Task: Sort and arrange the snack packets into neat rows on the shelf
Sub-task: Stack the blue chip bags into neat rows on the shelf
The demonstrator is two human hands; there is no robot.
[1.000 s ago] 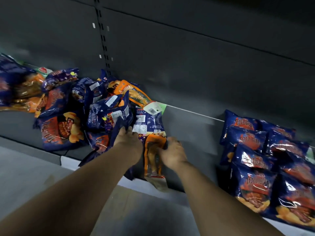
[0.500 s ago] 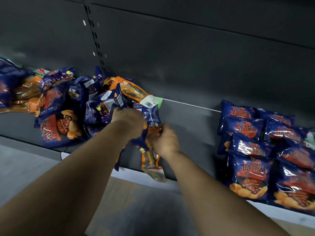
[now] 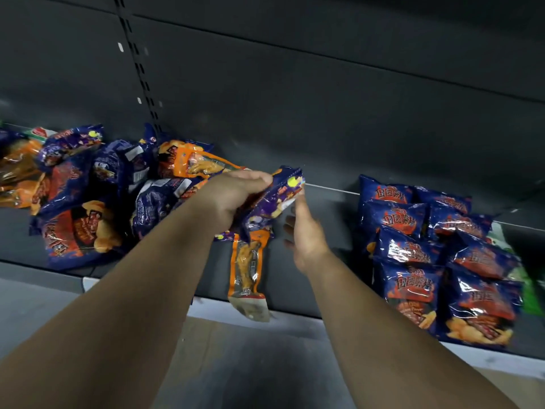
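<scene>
Fingers of the left hand (image 3: 233, 199) are curled round a purple snack packet (image 3: 274, 202), which is raised above the shelf (image 3: 324, 202) between the two groups of stock. An orange packet (image 3: 247, 268) hangs below it, its lower end past the shelf's front edge; it appears to be caught in the same grip, though the contact is hidden behind the purple one. The right hand (image 3: 306, 240) is just beside the purple packet, fingers loosely extended, one fingertip touching or nearly touching the packet's lower corner; it clasps nothing.

Condition of stock: on the right, blue packets (image 3: 436, 261) lie overlapped in two rough rows running from the back panel to the front edge, all face up and the same way round. This portion is judged done or nearly so. On the left, a mixed heap (image 3: 97, 199) of blue, purple and orange packets lies unsorted, overlapping at all angles, some face down. Further orange packets lie at the far left edge of view.

Assessment: roughly the earlier half of the work. The heap remains to be separated by kind, and the bare middle stretch of shelf has no rows yet
</scene>
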